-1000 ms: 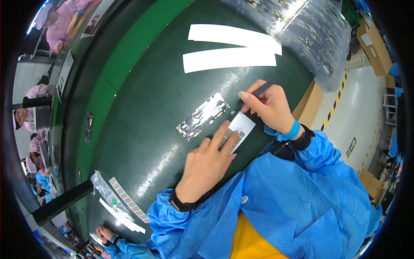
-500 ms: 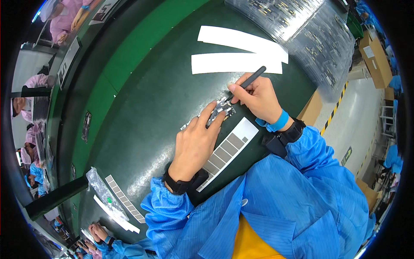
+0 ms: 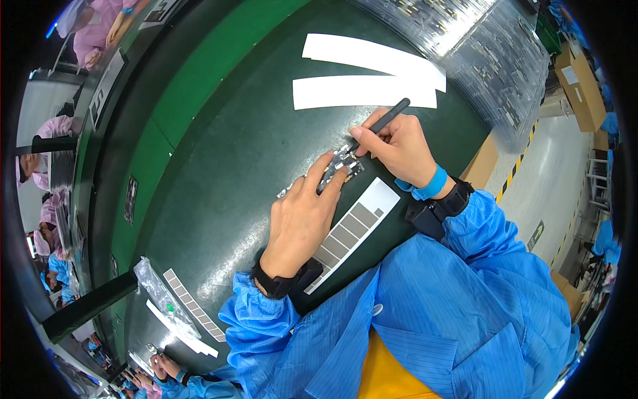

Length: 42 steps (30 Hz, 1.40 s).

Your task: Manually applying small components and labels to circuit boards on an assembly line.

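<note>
A small circuit board (image 3: 348,165) with silver and dark parts lies slantwise on the dark green table. My left hand (image 3: 299,216) bears down on it, fingertips gripping its near part and hiding some of it. In my right hand (image 3: 399,147) is a slim black pen-shaped tool (image 3: 391,116), pinched between thumb and fingers, its lower tip at the board's far edge. Just to the right of my left hand, a white strip with grey rectangular stickers (image 3: 353,229) lies on the table, partly under my left wrist.
Two white paper strips (image 3: 359,92) lie beyond my hands. Clear trays of boards (image 3: 492,73) fill the far right. At lower left are a clear plastic bag (image 3: 158,292), another sticker strip (image 3: 193,306) and a co-worker's hands (image 3: 166,366). A cardboard box (image 3: 480,163) stands beside the table's right edge.
My hands stay at the board, the tool's tip barely shifting at its far edge. The co-worker's hands at lower left have moved slightly and now hold a small item up.
</note>
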Available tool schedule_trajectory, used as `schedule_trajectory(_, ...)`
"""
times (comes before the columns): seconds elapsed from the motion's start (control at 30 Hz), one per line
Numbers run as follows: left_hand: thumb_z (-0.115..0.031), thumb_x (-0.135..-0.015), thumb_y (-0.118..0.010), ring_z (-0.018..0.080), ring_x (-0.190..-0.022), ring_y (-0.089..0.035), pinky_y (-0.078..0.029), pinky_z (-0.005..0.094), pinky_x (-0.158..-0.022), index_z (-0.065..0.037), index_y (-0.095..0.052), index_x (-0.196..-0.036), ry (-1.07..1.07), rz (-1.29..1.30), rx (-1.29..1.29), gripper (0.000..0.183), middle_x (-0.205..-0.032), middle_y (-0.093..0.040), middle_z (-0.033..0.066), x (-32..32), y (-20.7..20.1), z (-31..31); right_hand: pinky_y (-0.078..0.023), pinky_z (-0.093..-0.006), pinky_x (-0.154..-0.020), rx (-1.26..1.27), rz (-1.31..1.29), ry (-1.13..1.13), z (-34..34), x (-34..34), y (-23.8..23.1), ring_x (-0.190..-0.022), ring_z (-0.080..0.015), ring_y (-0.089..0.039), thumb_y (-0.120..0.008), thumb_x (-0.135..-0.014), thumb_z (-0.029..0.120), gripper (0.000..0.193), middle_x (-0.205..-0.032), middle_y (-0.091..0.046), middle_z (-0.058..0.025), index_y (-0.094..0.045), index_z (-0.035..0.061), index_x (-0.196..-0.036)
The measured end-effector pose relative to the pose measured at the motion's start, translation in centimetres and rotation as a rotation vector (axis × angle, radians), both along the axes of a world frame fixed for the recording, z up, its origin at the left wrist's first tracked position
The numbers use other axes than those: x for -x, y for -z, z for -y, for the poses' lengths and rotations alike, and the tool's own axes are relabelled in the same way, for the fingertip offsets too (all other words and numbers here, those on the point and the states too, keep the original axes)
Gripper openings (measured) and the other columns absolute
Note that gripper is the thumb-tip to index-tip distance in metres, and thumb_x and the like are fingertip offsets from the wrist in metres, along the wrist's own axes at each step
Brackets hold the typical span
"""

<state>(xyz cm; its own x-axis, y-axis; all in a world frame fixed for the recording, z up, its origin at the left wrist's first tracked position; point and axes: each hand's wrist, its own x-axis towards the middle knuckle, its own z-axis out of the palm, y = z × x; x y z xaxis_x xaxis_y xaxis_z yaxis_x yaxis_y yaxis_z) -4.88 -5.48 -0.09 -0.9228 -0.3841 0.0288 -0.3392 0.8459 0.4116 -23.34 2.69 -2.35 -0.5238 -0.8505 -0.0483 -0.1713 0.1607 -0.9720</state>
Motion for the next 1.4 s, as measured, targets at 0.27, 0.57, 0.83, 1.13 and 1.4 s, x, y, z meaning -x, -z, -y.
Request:
schedule_trajectory(0.27,-0.007,-0.078,-0.068,0.0259,-0.091,-0.065,-0.055,0.0363,-0.068,-0.015,-0.061,-0.116,-0.003,-0.004,-0.014,0.039,-0.130,-0.052,0.0060,0.08,-0.17,0.02,-0.039,-0.0204,-0.045,0.025,-0.041,0.015,0.01,0.16,0.78,-0.050,-0.0048,-0.056,-0.067,-0.087,0.021,0.024,-0.059,-0.066,-0.0052,-0.066,-0.0015,-0.079)
schedule_trajectory(0.57,-0.006,-0.078,-0.068,0.0266,-0.093,-0.065,-0.055,0.0362,-0.069,-0.014,-0.061,-0.116,-0.005,-0.003,-0.025,0.039,-0.130,-0.052,0.0064,0.15,-0.13,0.02,-0.039,-0.0204,-0.044,0.028,-0.029,0.021,-0.01,0.16,0.68,-0.049,-0.0050,-0.055,-0.067,-0.088,0.020,0.023,-0.059,-0.066,-0.0052,-0.066,-0.0015,-0.079)
schedule_trajectory(0.83,-0.006,-0.078,-0.068,0.0264,-0.092,-0.065,-0.055,0.0360,-0.068,-0.013,-0.061,-0.115,-0.005,-0.009,-0.019,0.038,-0.129,-0.052,0.0067,0.15,-0.17,-0.02,-0.040,-0.0201,-0.045,0.072,0.014,0.027,0.00,0.06,0.69,-0.051,-0.0054,-0.057,-0.066,-0.088,0.019,0.022,-0.060,-0.066,-0.0057,-0.066,-0.0016,-0.079)
schedule_trajectory(1.13,-0.007,-0.078,-0.067,0.0259,-0.092,-0.065,-0.055,0.0357,-0.068,-0.013,-0.059,-0.118,0.002,-0.007,-0.020,0.042,-0.129,-0.052,0.0063,0.15,-0.15,0.10,-0.042,-0.0205,-0.046,0.006,-0.055,0.006,0.03,0.14,0.27,-0.052,-0.0063,-0.060,-0.066,-0.088,0.019,0.022,-0.059,-0.066,-0.0062,-0.066,-0.0023,-0.079)
schedule_trajectory(1.4,-0.015,-0.082,-0.067,0.0267,-0.087,-0.064,-0.055,0.0375,-0.068,-0.014,-0.054,-0.127,-0.034,0.066,0.049,0.047,-0.125,-0.050,0.0072,0.69,-0.13,-0.61,-0.043,-0.0210,-0.046,0.050,-0.063,0.021,0.10,-0.09,0.44,-0.052,-0.0071,-0.060,-0.066,-0.088,0.017,0.023,-0.059,-0.065,-0.0066,-0.063,-0.0022,-0.077)
